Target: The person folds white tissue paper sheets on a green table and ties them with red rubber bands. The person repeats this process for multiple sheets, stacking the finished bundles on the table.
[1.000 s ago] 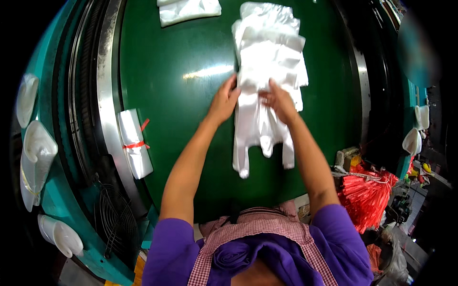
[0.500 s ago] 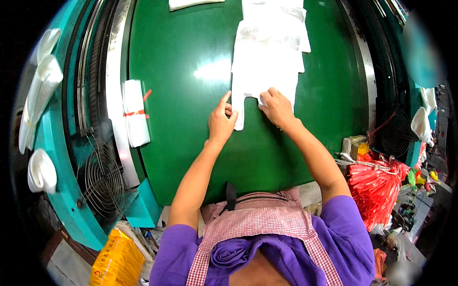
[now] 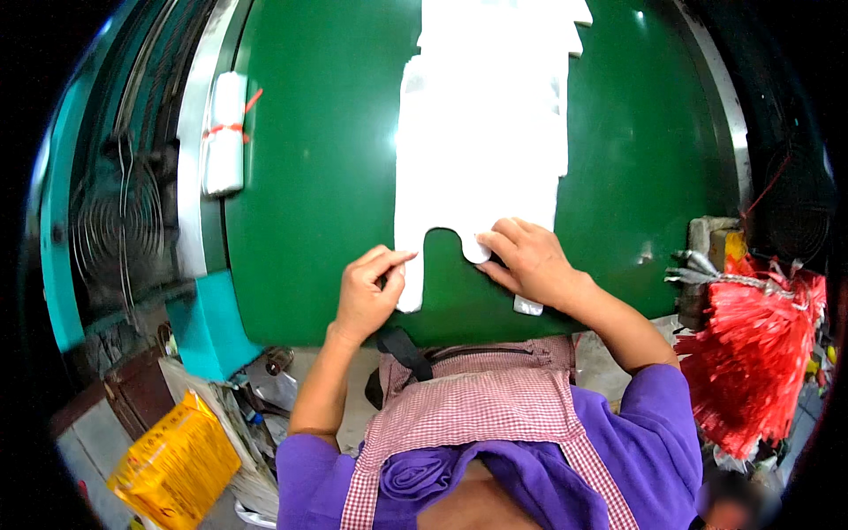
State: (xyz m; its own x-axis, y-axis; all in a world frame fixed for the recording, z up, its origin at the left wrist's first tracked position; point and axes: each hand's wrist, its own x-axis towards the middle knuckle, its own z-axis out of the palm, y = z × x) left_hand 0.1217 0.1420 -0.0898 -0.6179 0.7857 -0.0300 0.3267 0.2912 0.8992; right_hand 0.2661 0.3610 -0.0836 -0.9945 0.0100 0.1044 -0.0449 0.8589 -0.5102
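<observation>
A stack of white plastic bags point(image 3: 481, 150) with handle strips lies lengthwise on the green table point(image 3: 309, 177), a rounded cutout at its near end. On the left handle strip, my left hand point(image 3: 369, 291) has its fingers curled in, the fingertips at the strip's outer edge. My right hand point(image 3: 534, 261) pinches the bag by the cutout's right side, where a small rounded flap curls up. Below that hand pokes out the end of the right handle strip; the rest of the strip is hidden under the hand.
At the table's left edge lies a rolled white bundle point(image 3: 228, 163) tied with red string. A bunch of red plastic strips point(image 3: 751, 353) hangs at the right. Lower left is a yellow package point(image 3: 177, 464), near a teal metal part point(image 3: 212, 322). Wire fan guards flank the table.
The view has shifted, and the bag stack appears nearer to me. My left hand has gone from stretched fingers beside the strip to curled fingers on it. My right hand stays at the cutout.
</observation>
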